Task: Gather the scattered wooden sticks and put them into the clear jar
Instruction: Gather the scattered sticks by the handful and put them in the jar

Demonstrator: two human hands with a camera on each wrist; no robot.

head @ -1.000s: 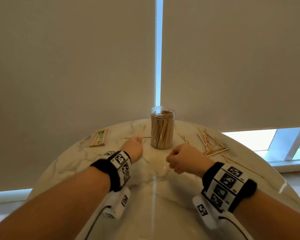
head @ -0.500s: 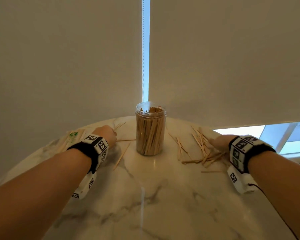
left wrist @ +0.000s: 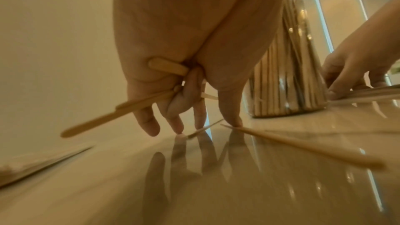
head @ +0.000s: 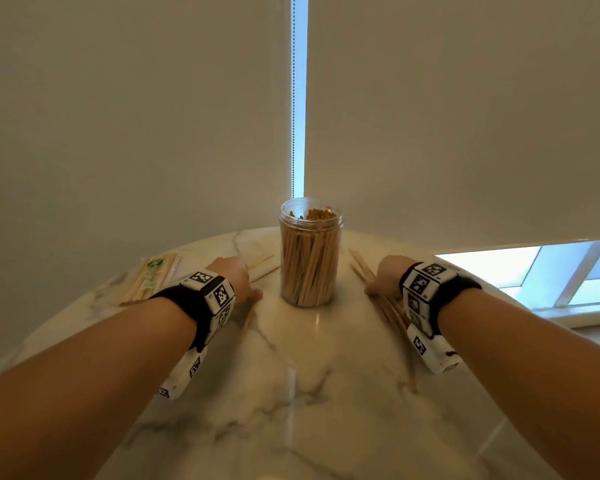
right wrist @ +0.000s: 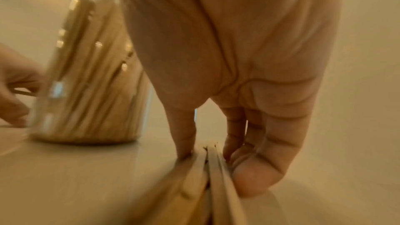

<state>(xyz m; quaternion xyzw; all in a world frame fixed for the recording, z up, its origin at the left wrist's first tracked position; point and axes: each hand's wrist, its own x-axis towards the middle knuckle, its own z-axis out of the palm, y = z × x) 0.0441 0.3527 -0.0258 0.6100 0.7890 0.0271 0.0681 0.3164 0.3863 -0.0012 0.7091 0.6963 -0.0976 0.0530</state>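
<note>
A clear jar (head: pixel 309 254) packed with upright wooden sticks stands open at the far middle of the marble table (head: pixel 309 393). My left hand (head: pixel 236 277) is left of the jar; in the left wrist view it grips two flat sticks (left wrist: pixel 112 114) under curled fingers while its fingertips (left wrist: pixel 232 122) touch loose sticks (left wrist: pixel 303 148) on the table. My right hand (head: pixel 385 275) is right of the jar and pinches a bunch of sticks (right wrist: pixel 207 177) lying on the table between thumb and fingers. The jar (right wrist: pixel 90 78) shows blurred beside it.
A wrapped pack of sticks with a green label (head: pixel 151 277) lies at the far left of the table. Loose sticks (head: pixel 260 265) lie between my left hand and the jar. Closed blinds hang right behind the table; a window (head: pixel 551 271) is at the right.
The view has moved closer to the jar. My right hand has drawn the scattered sticks on the right together into a bunch nearer the jar. My left hand has shifted toward the jar.
</note>
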